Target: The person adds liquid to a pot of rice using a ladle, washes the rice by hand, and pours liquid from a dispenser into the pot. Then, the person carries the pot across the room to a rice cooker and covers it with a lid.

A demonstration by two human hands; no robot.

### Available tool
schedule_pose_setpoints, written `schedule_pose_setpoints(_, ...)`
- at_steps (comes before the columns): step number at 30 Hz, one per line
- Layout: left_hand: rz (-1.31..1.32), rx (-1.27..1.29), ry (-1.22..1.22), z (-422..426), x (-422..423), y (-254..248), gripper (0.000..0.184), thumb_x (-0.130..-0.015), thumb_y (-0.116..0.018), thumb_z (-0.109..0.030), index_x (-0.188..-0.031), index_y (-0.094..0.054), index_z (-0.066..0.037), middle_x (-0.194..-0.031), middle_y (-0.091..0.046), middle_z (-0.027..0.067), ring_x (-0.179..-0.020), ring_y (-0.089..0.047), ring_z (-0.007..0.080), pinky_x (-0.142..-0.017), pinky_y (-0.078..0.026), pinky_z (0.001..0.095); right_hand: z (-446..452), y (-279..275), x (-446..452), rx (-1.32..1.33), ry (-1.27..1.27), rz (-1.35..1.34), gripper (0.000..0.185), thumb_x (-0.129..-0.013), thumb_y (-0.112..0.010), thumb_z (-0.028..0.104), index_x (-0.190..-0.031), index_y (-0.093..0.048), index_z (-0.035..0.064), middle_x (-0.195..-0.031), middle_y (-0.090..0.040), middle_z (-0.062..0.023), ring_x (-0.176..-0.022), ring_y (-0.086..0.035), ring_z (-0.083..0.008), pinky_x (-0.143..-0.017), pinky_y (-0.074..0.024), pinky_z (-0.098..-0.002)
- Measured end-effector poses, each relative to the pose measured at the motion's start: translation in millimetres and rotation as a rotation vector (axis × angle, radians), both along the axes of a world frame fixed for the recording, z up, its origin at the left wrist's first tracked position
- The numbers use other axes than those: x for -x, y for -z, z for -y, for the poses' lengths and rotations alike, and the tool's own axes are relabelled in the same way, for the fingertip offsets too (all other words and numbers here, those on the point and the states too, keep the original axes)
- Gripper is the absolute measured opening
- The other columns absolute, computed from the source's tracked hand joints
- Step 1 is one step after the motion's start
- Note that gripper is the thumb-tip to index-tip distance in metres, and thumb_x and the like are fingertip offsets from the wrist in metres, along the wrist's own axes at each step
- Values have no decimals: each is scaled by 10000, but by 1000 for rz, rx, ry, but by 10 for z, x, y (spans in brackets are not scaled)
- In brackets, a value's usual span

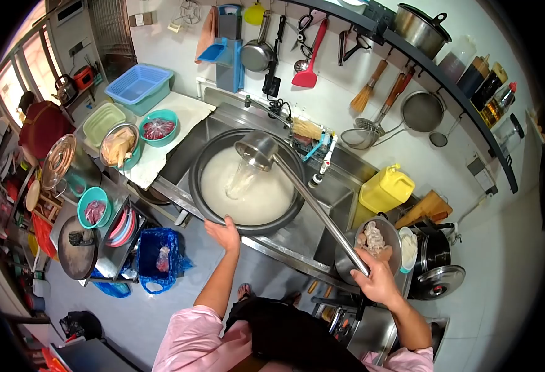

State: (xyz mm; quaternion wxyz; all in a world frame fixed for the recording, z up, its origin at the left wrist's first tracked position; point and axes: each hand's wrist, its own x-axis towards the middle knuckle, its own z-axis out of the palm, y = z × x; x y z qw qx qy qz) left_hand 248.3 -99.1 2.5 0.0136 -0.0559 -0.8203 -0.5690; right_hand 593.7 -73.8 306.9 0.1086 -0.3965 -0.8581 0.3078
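My right hand (pixel 375 276) is wrapped round the end of the long handle of a metal ladle (pixel 257 150). The ladle is tilted over a large dark-rimmed pot (pixel 193 180), and clear liquid runs from it into the cloudy whitish liquid (pixel 254 198) inside. The pot stands in the steel sink. At the pot's near left rim, my left hand (pixel 224 234) rests with its fingers spread, holding nothing.
Right of the sink stand a yellow jug (pixel 387 188) and a pot with meat pieces (pixel 375 239). On the left counter are a plucked chicken (pixel 119 146), teal bowls (pixel 159 128) and a blue basket (pixel 137 87). Utensils hang above. A person (pixel 44 127) is at far left.
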Motion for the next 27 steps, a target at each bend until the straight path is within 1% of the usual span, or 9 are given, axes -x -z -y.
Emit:
schedule_pose_setpoints(4, 8, -7, 15, 3, 8, 40, 733, -801, -646, -191, -1395, -314, 80, -1312, -430, 306, -1230, -376, 461, -1077, -279, 506, 68, -62, -165, -218, 67, 100, 430, -804, -644, 52, -1229, -577, 51, -853, -652, -207, -709, -654, -377, -643, -521, -407)
schedule_pose_setpoints(5, 23, -8, 23, 2, 9, 50, 739, -808, -649, -193, -1406, -307, 75, -1322, -424, 303, -1241, -373, 460, -1083, -275, 505, 61, -15, -234, -259, 83, 86, 450, -793, -654, 48, -1237, -579, 61, -872, -667, -190, -738, -658, -381, -663, -530, -415)
schedule_pose_setpoints(8, -35, 27, -7, -19, 10, 71, 707, -785, -629, -180, -1372, -338, 88, -1296, -445, 309, -1204, -390, 466, -1063, -285, 510, 63, 216, -515, -259, 151, -35, 467, -792, -663, 41, -1248, -565, 66, -890, -671, -196, -747, -671, -376, -667, -530, -408)
schedule_pose_setpoints(9, -40, 22, -5, -21, 8, 65, 707, -786, -626, -178, -1373, -337, 89, -1298, -443, 309, -1205, -390, 466, -1064, -285, 510, 70, 310, -610, -208, 161, -117, 448, -813, -659, 12, -1249, -558, 28, -810, -675, -141, -631, -656, -275, -578, -495, -346)
schedule_pose_setpoints(12, -47, 18, 8, -21, 5, 75, 708, -790, -619, -174, -1380, -331, 91, -1306, -438, 310, -1211, -389, 468, -1070, -283, 509, 183, 322, -889, 510, 437, -440, 397, -836, -642, -30, -1226, -566, -17, -677, -594, -52, -480, -524, -121, -461, -367, -248)
schedule_pose_setpoints(13, -43, 22, 13, -21, 15, 106, 711, -791, -619, -173, -1382, -327, 92, -1309, -436, 311, -1215, -387, 469, -1073, -280, 509, 247, 212, -926, 694, 499, -561, 327, -884, -597, -6, -1207, -567, -37, -615, -487, 18, -397, -356, -38, -393, -228, -200)
schedule_pose_setpoints(16, -19, 45, 36, -8, 32, 164, 721, -806, -622, -176, -1393, -305, 98, -1334, -421, 307, -1246, -371, 463, -1086, -271, 504, 436, 251, -1296, 891, 653, -843, 237, -928, -558, 63, -1154, -564, -8, -578, -449, 10, -337, -301, -53, -329, -203, -210)
schedule_pose_setpoints(26, -77, 86, 39, -12, 78, 308, 669, -816, -627, -181, -1359, -342, 86, -1290, -449, 298, -1225, -380, 452, -1068, -282, 500, 836, 827, -2337, 626, 980, -1401, 183, -1018, -457, 177, -1153, -483, 55, -577, -366, 35, -329, -231, -46, -294, -215, -208)
schedule_pose_setpoints(27, -79, 90, 50, -11, 92, 314, 664, -812, -631, -192, -1348, -355, 88, -1262, -463, 299, -1201, -391, 454, -1055, -288, 504, 805, 846, -2364, 564, 1017, -1391, 130, -1009, -479, 180, -1084, -487, 74, -570, -351, 42, -340, -232, -45, -307, -207, -214)
